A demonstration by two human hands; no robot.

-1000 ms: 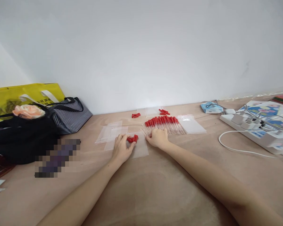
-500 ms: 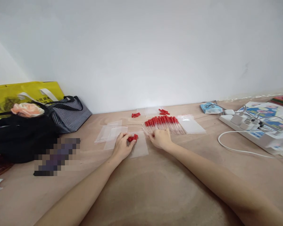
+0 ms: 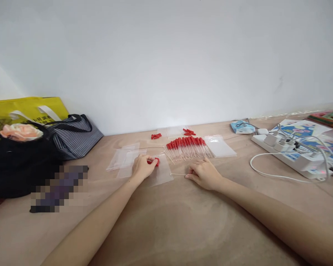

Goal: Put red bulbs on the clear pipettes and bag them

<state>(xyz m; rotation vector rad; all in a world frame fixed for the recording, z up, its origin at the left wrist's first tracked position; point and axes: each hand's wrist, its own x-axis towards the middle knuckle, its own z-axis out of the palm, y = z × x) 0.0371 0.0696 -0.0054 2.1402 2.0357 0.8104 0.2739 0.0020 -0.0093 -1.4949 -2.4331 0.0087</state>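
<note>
My left hand [image 3: 144, 167] is closed on small red caps [image 3: 157, 162], thumb and fingers around them, above a clear plastic zip bag [image 3: 163, 175]. Part of the caps is hidden by the fingers. To the right, my right hand [image 3: 204, 174] pinches one end of a thin white stick [image 3: 178, 174], whose other end points left to the bag's edge. Just behind that hand lies a row of thin sticks with red caps [image 3: 187, 143] on their far ends. Some bare sticks [image 3: 170, 154] lie at the row's left end.
More clear bags [image 3: 126, 155] lie left of my left hand; another bag [image 3: 220, 146] is right of the row. Two small piles of red caps [image 3: 156, 136] sit near the wall. A white power strip [image 3: 290, 157] with cables stands right, a striped bag [image 3: 72, 136] left.
My right hand has drawn back from the row of sticks, toward me and right, with one thin stick now in its fingers. The left hand stays by the red caps. The view has shifted slightly.
</note>
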